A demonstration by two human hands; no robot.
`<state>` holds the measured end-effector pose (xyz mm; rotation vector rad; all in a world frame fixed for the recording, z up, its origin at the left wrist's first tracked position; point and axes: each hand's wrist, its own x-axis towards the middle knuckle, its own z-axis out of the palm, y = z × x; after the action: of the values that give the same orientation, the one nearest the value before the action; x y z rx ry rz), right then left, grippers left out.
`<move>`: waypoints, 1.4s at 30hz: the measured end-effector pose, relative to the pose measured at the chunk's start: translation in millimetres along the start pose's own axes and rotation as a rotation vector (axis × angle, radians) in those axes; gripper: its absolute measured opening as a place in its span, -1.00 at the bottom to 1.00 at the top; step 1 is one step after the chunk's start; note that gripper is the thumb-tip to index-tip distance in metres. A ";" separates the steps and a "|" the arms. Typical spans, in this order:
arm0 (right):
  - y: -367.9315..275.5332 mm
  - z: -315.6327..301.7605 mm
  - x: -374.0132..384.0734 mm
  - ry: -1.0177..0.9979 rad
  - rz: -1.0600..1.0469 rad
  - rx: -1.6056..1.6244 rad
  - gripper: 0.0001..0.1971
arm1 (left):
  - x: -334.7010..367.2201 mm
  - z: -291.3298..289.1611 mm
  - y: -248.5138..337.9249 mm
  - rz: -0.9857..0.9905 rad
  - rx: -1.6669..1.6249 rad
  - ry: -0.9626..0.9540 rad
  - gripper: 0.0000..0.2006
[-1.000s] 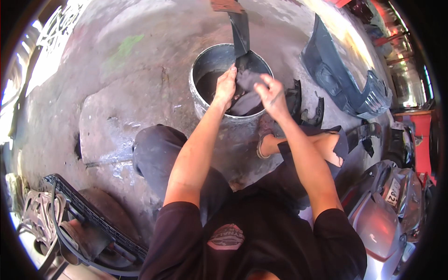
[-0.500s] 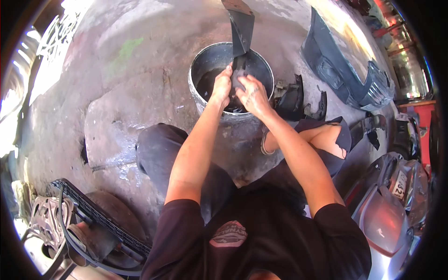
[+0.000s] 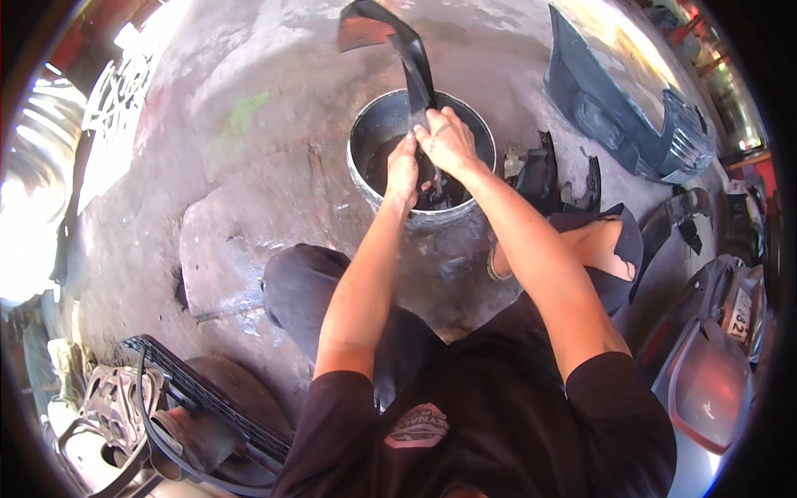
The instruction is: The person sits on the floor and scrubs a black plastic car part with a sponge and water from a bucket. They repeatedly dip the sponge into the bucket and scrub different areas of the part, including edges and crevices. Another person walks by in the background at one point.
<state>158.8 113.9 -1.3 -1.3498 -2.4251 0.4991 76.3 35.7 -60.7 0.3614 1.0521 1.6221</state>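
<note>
A long black plastic car trim piece (image 3: 418,76) rises out of a round metal tub (image 3: 355,162) between my knees. Its far end bends to the left, showing a reddish-brown face. My left hand (image 3: 403,172) is closed around the lower part of the piece, inside the tub's mouth. Just above and to the right, my right hand (image 3: 450,144) is closed over the piece with its fingers pointing left. Whether a pad or cloth lies under those fingers is hidden. Dark liquid (image 3: 448,192) shows in the tub's bottom, and the trim's lower end is hidden there.
Broken black plastic pieces (image 3: 540,174) lie right of the tub. A large grey bumper (image 3: 594,120) lies farther right. Near my right side are a car lamp (image 3: 710,386) and other body parts. At lower left stands a black grille (image 3: 216,407) beside metal parts (image 3: 116,394).
The trim piece has turned, so its far end now bends left. My right hand has moved up along it. The whole view has shifted slightly.
</note>
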 end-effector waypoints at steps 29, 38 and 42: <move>17.5 1.5 99.6 0.113 -0.206 -0.033 -0.73 | -75.5 -32.6 54.8 0.003 0.526 -0.135 -0.43; -4.9 8.6 144.8 0.122 -0.238 -0.005 -0.81 | -68.3 -33.4 62.2 -0.118 0.354 -0.195 -0.57; -7.1 30.1 119.2 0.031 -0.489 0.189 -0.71 | -59.3 -43.1 60.0 -0.169 0.291 -0.229 -0.58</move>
<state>80.4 208.3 -12.1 -0.6492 -2.4867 0.5487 28.6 -35.9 -21.1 0.6200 1.1114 1.2463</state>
